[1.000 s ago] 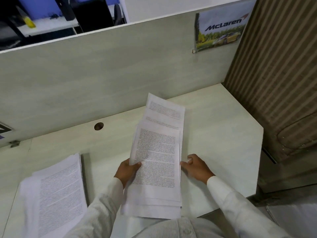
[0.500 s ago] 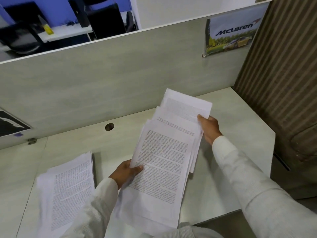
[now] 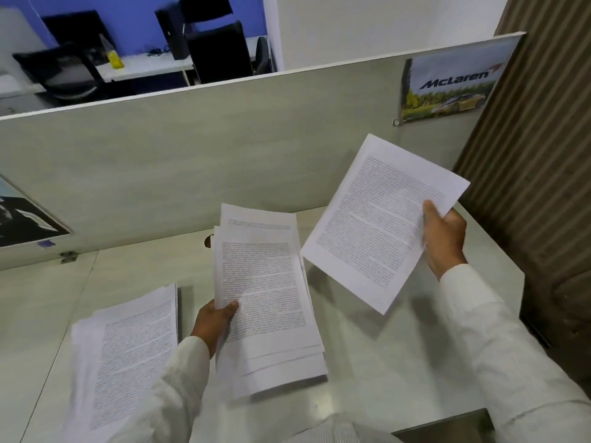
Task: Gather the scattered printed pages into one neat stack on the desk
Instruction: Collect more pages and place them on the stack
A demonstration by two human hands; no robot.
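Half a second back the right hand [image 3: 444, 241] was at the far end of the fanned bundle [image 3: 265, 282]. Now it has pulled a printed sheet [image 3: 380, 222] clear (possibly more than one) and holds it raised over the counter's [image 3: 383, 362] back right corner, grip pinching the sheet's right edge, thumb on top. The left hand [image 3: 212, 324] grip pinches the bundle's left edge over the counter's middle, pages uneven. A second stack [image 3: 128, 353] lies at the front left. Probably a stray being re-laid squarely; merging the piles is not yet done.

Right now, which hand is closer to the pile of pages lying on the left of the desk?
Left. The left hand grips a bundle just right of that pile; the right hand holds a sheet far beyond.
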